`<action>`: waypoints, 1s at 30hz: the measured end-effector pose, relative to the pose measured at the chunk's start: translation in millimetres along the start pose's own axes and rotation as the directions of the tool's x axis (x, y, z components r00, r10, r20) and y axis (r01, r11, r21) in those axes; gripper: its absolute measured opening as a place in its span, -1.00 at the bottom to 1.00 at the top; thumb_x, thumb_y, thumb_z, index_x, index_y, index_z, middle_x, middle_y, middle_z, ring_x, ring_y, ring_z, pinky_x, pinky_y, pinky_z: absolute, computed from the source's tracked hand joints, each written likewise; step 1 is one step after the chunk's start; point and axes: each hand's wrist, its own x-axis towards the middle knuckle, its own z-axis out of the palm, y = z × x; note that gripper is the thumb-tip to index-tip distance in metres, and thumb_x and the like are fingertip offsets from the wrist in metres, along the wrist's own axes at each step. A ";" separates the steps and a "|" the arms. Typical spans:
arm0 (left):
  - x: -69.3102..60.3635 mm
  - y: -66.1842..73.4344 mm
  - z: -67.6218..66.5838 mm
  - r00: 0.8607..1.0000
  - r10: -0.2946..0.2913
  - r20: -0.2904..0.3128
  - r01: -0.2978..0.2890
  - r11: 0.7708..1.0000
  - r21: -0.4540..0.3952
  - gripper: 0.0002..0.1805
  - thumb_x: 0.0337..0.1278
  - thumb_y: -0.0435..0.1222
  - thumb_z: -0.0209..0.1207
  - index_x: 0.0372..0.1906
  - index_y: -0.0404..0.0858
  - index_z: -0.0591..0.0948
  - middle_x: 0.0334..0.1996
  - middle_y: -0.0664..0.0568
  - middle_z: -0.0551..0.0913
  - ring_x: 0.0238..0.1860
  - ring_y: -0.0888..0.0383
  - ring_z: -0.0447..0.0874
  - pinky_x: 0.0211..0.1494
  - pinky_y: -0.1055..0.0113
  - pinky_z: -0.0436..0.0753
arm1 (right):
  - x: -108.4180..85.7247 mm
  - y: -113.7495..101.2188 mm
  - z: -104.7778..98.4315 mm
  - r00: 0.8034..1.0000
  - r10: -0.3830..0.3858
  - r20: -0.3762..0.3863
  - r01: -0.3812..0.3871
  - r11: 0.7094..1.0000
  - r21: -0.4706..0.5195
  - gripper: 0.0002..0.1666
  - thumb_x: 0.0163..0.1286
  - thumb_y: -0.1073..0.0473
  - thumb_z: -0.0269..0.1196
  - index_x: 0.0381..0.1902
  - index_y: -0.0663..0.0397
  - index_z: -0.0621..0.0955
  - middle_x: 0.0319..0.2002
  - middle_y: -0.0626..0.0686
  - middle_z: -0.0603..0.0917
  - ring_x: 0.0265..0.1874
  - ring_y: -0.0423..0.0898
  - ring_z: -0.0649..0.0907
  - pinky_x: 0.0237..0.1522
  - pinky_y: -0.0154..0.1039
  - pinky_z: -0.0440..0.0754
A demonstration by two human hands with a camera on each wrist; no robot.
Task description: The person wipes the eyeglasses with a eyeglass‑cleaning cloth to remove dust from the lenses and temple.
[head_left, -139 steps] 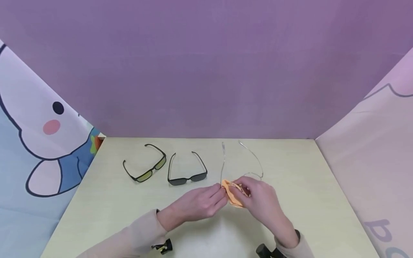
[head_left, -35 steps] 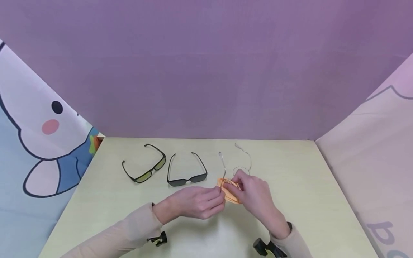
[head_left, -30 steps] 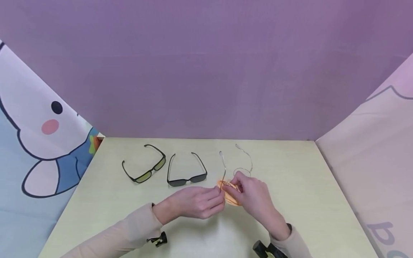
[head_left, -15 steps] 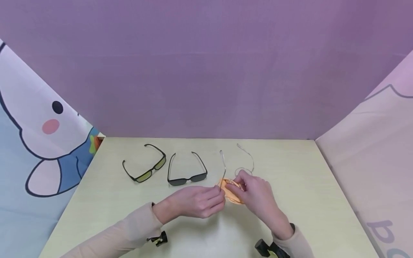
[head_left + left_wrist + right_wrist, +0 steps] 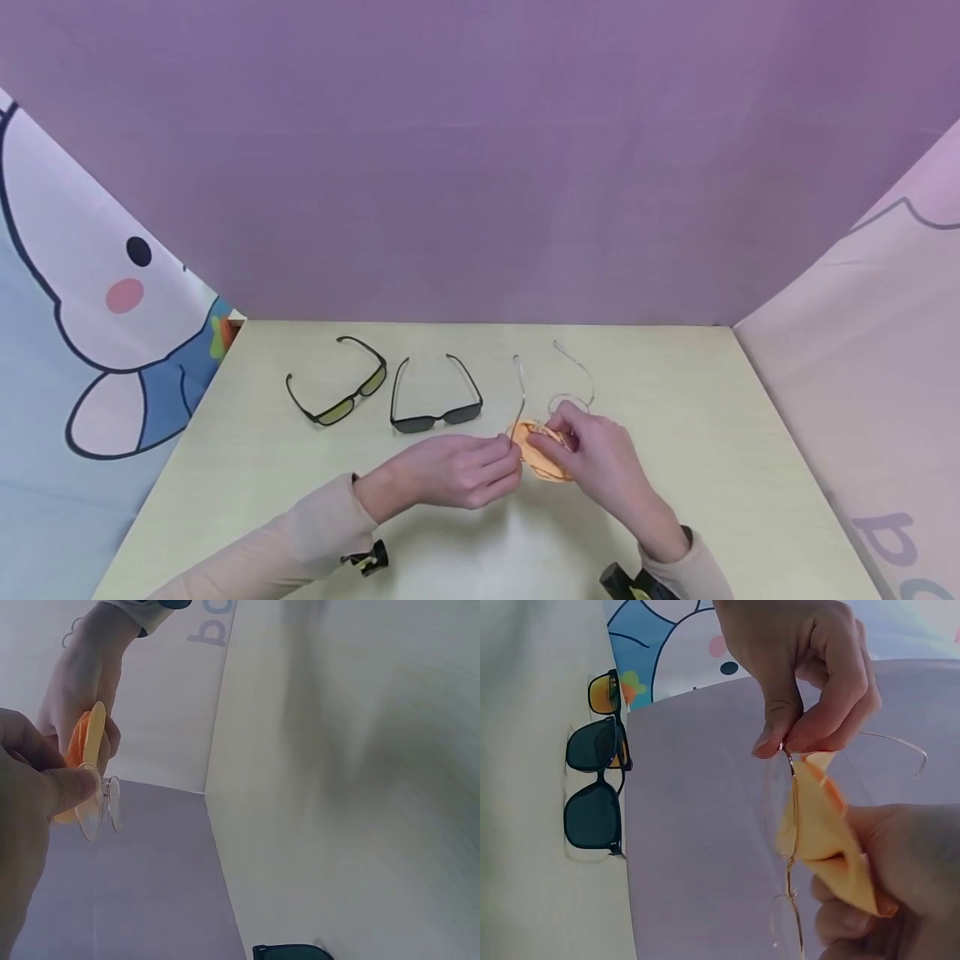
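Observation:
Thin wire-framed eyeglasses (image 5: 790,881) with clear lenses are held up above the table, temples pointing away. My left hand (image 5: 457,471) pinches their frame near the left hinge between thumb and finger. With my right hand (image 5: 603,458) I grip a folded orange cloth (image 5: 543,458), which lies against the lens nearest my left hand. In the right wrist view the cloth (image 5: 817,832) sits behind the rim, bunched between thumb and fingers. The far round lens (image 5: 570,404) shows past my right hand. The left wrist view shows both clear lenses (image 5: 90,810) edge-on, below the left thumb.
Black sunglasses with dark lenses (image 5: 435,419) stand unfolded on the pale table (image 5: 735,467), left of the held pair. Farther left lie black-framed glasses with yellow-green lenses (image 5: 337,408), also unfolded. A purple panel (image 5: 480,167) rises at the table's back edge, with printed fabric on both sides.
Since the earliest frame the eyeglasses have turned and shifted slightly, and the left temple now shows in front of the cloth. Lately my right hand and the cloth have moved a little right and nearer.

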 end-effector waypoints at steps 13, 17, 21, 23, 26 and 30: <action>-2.5 2.7 8.2 0.997 0.039 -0.060 -0.037 0.999 0.033 -0.72 0.39 -0.52 -0.05 -0.20 -0.18 0.64 -0.21 0.05 0.72 -0.17 0.19 0.70 0.05 0.43 0.71 | 8.2 35.4 -6.5 0.900 -0.132 -0.416 0.121 0.991 -0.052 -0.78 0.14 0.40 0.52 -0.25 0.18 0.74 -0.60 -0.14 0.51 -0.65 -0.34 0.38 -0.66 -0.55 0.31; -2.3 3.3 11.1 0.995 0.070 -0.069 -0.066 0.996 0.053 -0.72 0.41 -0.50 -0.07 -0.21 -0.16 0.63 -0.22 0.05 0.73 -0.18 0.20 0.71 0.05 0.43 0.71 | 6.7 39.4 2.7 0.921 -0.242 -0.304 0.185 0.961 -0.206 -0.78 0.13 0.28 0.54 -0.24 0.11 0.75 -0.59 -0.17 0.50 -0.64 -0.40 0.35 -0.68 -0.56 0.27; -2.8 3.6 11.7 0.993 0.094 -0.077 -0.090 0.994 0.058 -0.72 0.42 -0.48 -0.08 -0.23 -0.15 0.62 -0.23 0.05 0.73 -0.21 0.19 0.70 0.02 0.44 0.71 | 5.1 40.7 8.1 0.949 -0.205 -0.238 0.126 0.943 -0.308 -0.82 0.18 0.21 0.54 -0.26 0.05 0.76 -0.68 -0.22 0.42 -0.71 -0.45 0.22 -0.75 -0.52 0.14; -4.2 4.1 11.3 0.993 0.092 -0.077 -0.088 0.994 0.057 -0.73 0.41 -0.48 -0.08 -0.24 -0.16 0.61 -0.24 0.05 0.73 -0.21 0.19 0.70 0.01 0.44 0.71 | 4.6 41.0 8.2 0.957 -0.158 -0.244 0.065 0.935 -0.348 -0.83 0.17 0.20 0.55 -0.29 0.04 0.77 -0.73 -0.23 0.38 -0.75 -0.44 0.16 -0.76 -0.48 0.10; -6.3 5.0 11.2 0.993 0.086 -0.078 -0.083 0.995 0.048 -0.73 0.42 -0.49 -0.07 -0.25 -0.16 0.61 -0.24 0.05 0.73 -0.21 0.19 0.70 0.01 0.44 0.71 | 4.1 39.4 7.6 0.966 -0.106 -0.235 0.014 0.931 -0.364 -0.85 0.17 0.19 0.56 -0.31 0.03 0.78 -0.78 -0.24 0.33 -0.77 -0.44 0.11 -0.76 -0.44 0.08; -6.1 5.7 12.4 0.993 0.094 -0.078 -0.091 0.995 0.039 -0.73 0.43 -0.48 -0.06 -0.22 -0.15 0.62 -0.22 0.05 0.74 -0.19 0.19 0.71 0.03 0.45 0.71 | 4.1 34.9 8.5 0.982 -0.074 -0.175 0.024 0.962 -0.271 -0.87 0.22 0.19 0.52 -0.29 0.04 0.78 -0.78 -0.29 0.27 -0.77 -0.48 0.07 -0.76 -0.45 0.07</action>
